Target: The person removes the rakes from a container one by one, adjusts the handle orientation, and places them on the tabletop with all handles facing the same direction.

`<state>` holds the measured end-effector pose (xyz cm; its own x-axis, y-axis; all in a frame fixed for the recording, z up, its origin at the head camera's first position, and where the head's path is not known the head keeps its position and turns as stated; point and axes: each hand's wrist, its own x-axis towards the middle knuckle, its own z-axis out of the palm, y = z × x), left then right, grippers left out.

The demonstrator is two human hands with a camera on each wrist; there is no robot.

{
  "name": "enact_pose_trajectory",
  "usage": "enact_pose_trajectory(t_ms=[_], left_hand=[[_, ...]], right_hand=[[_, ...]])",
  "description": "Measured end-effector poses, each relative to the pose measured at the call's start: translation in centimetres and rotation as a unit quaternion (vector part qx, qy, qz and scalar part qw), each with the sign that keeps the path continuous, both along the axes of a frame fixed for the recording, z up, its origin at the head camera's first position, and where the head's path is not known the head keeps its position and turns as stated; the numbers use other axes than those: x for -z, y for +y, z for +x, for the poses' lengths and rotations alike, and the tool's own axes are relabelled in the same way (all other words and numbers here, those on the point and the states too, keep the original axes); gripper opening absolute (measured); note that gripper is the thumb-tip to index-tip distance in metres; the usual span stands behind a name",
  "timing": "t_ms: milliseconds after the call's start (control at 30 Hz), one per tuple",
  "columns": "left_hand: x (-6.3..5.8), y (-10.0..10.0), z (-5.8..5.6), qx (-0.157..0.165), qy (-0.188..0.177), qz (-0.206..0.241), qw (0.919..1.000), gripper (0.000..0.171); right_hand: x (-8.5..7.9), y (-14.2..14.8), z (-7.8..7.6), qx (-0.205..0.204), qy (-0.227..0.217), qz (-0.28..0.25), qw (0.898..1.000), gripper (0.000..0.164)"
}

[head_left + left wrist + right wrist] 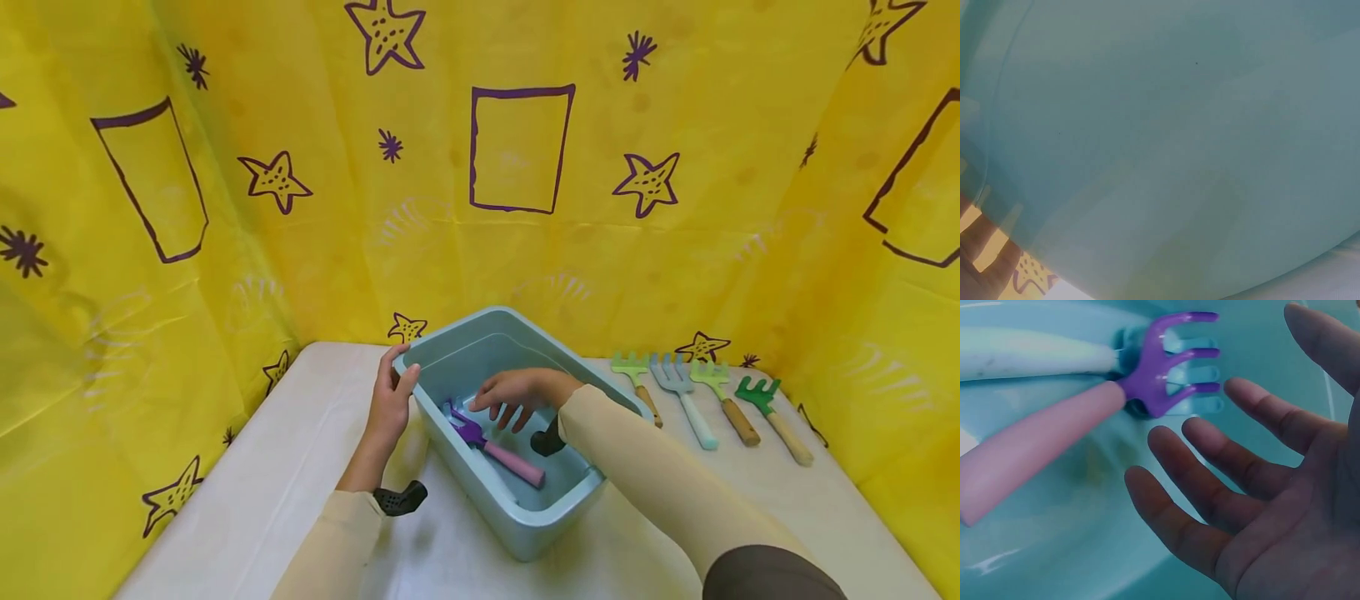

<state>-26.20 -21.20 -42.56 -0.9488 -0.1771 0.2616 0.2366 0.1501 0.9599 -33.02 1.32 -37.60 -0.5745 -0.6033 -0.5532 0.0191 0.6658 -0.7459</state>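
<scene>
A light blue plastic bin (480, 479) stands at an angle on the table. At its left corner my left hand (390, 400) holds the rim, and in the left wrist view the fingers (1000, 265) lie along the bin's outer wall. My right hand (517, 396) is inside the bin, palm down, fingers spread and holding nothing. Close to its fingertips lies a hand rake with purple tines and a pink handle (1047, 447). Partly beneath that, in the right wrist view, is a teal-tined rake with a pale handle (1035, 353), hard to make out from the head.
Right of the bin, several small hand rakes lie in a row: a pale green one (637, 383), a blue one (686, 396), a light green one (727, 404) and a dark green one (776, 417). Yellow patterned cloth (337, 250) encloses the white table (247, 500).
</scene>
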Motion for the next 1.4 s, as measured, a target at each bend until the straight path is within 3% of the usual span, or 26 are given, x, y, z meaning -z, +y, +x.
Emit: enact_pose_trajectory(t_ms=[300,567,733,867,1233,1400], left_hand=[[0.0,0.2,0.1,-0.006,0.002,-0.001,1.0,0.046],[-0.1,0.2,0.2,0.0,0.001,0.005,1.0,0.048],[-0.1,0.2,0.2,0.002,0.001,0.004,1.0,0.047],[0.0,0.2,0.2,-0.003,0.0,0.003,1.0,0.045],[-0.2,0.1,0.3,-0.005,0.002,0.0,1.0,0.048],[-0.3,0.2,0.4,-0.004,0.001,0.001,1.0,0.046]], right_hand=[[1.2,-0.1,0.3,-0.013,-0.035,0.053,0.998,0.043],[1.8,-0.5,0.3,-0.048,-0.077,0.105,0.99,0.036],[1.8,-0.5,0.6,-0.086,-0.072,0.124,0.986,0.035],[1.4,-0.3,0.7,-0.102,-0.065,0.11,0.986,0.034],[-0.1,0.6,0.2,-0.065,-0.024,0.061,0.996,0.04],[-0.2,1.0,-0.3,-0.06,-0.01,0.025,0.998,0.027]])
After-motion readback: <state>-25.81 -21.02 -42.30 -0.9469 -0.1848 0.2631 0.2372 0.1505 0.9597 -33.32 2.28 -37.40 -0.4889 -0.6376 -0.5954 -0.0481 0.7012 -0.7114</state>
